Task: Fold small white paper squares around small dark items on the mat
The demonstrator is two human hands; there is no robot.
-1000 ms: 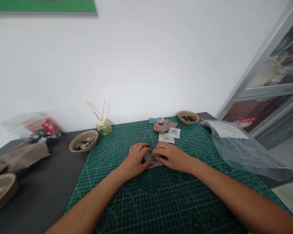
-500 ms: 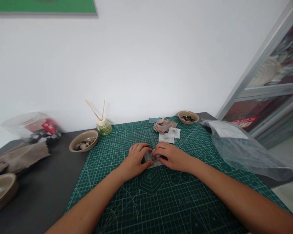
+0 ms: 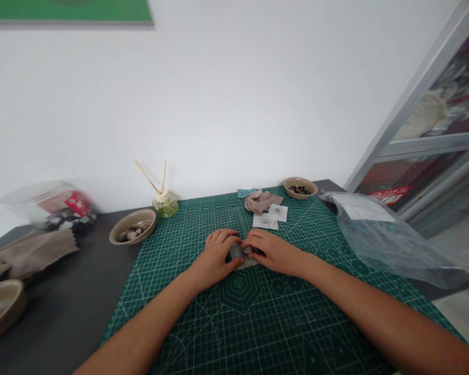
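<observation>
Between my hands, a small greyish-white piece of thin sheet lies on the green cutting mat; it could be paper or fabric. My left hand is closed on its left side, thumb at the near edge and fingers at the far edge. A small grey, rounded piece like a pebble sits at the fingertips of my right hand, which pinches it over the sheet. Fingers cover part of the sheet.
Behind my hands lie white paper squares, a crumpled beige cloth and a blue piece. Bowls of small stones stand left and back right. A reed diffuser, a tub and a plastic bag flank the mat.
The grey pebble-like piece now shows at my right fingertips, and the sheet under it looks more covered. Both hands have stayed almost in place; the view has shifted slightly.
</observation>
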